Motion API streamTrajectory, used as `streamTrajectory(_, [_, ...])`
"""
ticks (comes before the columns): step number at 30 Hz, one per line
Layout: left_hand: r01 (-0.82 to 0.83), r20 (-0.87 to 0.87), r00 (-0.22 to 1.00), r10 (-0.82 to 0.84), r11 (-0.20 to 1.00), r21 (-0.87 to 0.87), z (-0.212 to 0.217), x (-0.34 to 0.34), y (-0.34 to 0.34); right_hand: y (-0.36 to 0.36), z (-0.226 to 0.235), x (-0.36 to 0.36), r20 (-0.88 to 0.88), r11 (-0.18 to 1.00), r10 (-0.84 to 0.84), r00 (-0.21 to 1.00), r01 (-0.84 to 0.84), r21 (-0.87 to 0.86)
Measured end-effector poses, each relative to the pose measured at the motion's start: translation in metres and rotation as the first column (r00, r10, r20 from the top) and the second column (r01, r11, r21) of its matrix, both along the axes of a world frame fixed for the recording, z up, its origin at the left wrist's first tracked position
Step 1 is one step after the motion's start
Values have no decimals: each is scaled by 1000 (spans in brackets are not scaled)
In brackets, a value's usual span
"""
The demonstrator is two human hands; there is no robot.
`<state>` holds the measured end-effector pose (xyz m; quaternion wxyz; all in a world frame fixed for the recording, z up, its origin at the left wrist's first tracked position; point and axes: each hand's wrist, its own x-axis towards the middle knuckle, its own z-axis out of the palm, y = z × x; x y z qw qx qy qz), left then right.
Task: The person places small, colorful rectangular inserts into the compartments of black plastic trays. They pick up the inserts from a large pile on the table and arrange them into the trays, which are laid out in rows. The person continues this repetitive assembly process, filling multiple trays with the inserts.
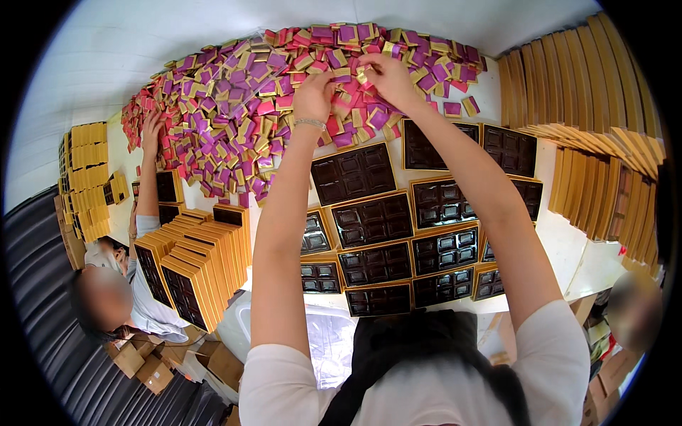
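Observation:
Both my arms reach across the table to a wide heap of small wrapped squares (pixel 241 128) in purple, red and gold. At the heap's far side, my right hand (pixel 389 82) pinches a gold small wrapped square (pixel 364 75) between thumb and fingers. My left hand (pixel 312 98), with a bracelet at its wrist, is closed beside it, its fingertips at the squares; what it holds is hidden. Below my hands lie several gold-edged boxes with dark brown trays (pixel 353 174) of moulded compartments, arranged in rows. No squares show in those trays.
Tall rows of gold-edged boxes (pixel 575 78) stand at the right. More boxes are stacked at the left (pixel 202 259) and far left (pixel 89 177). A co-worker's hand (pixel 151 131) touches the heap's left end. Another person is at the right edge. Cardboard boxes (pixel 155 373) lie lower left.

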<state>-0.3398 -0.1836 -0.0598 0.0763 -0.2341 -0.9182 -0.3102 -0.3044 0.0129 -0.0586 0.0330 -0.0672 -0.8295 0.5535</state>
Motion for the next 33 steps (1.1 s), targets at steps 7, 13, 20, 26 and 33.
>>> streamTrajectory(7, [-172,200,972,127,960,223,12,11,7,17,-20,0,-48,983,1,999,-9,-184])
streamTrajectory(13, [54,-173,983,-57,998,-20,15,31,23,14,7,11,-97,912,74,992,-28,408])
streamTrajectory(20, [69,325,931,-165,955,289,29,9,72,30,6,9,-21,979,-64,998,58,-197])
streamTrajectory(26, [85,404,897,-178,968,238,53,44,20,27,34,72,148,954,-81,986,120,-276])
streamTrajectory(33, [78,373,922,-100,994,72,28,122,-64,-51,18,155,60,976,-95,994,81,204])
